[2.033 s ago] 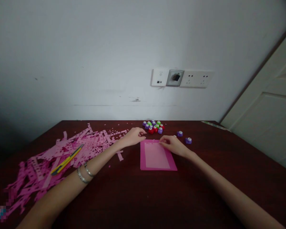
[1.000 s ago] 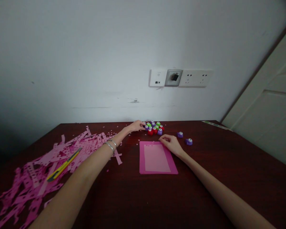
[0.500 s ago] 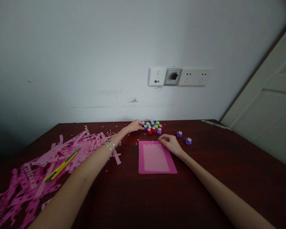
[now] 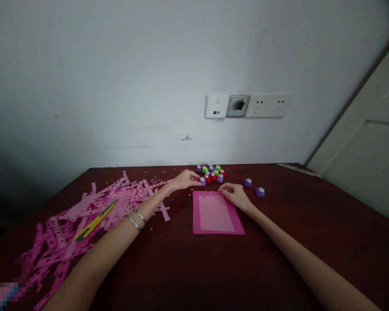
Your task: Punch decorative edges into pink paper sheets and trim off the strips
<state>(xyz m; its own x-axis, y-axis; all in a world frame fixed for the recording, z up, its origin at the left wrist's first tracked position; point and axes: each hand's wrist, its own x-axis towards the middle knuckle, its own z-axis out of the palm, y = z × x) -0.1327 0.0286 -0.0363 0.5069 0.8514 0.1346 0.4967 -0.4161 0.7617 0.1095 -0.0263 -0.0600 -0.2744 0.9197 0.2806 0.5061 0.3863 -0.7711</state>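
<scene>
My left hand point(image 4: 187, 179) has its thumb and fingers closed on a purple craft punch point(image 4: 202, 182) at the near left of a cluster of small red, green and purple punches point(image 4: 213, 177). On the dark red table lies a stack of pink paper point(image 4: 196, 216), a lighter pink sheet point(image 4: 216, 214) on top of a darker, larger one. Small punched marks show along the top of the lighter sheet. My right hand point(image 4: 236, 196) pinches the paper's upper right edge, its fingertips together. Behind its knuckles a white bit peeks out, mostly hidden.
Two purple punches point(image 4: 259, 192) lie right of my right hand. To the left spreads a heap of punched pink paper strips point(image 4: 84, 216) with a yellow utility knife point(image 4: 95, 221) on it. Paper bits dot the table. Wall sockets point(image 4: 268, 106) are above the back edge.
My left hand has moved from the cluster's left side toward the near side, with a purple punch now at its fingertips. My right hand stays at the paper. The view has shifted slightly.
</scene>
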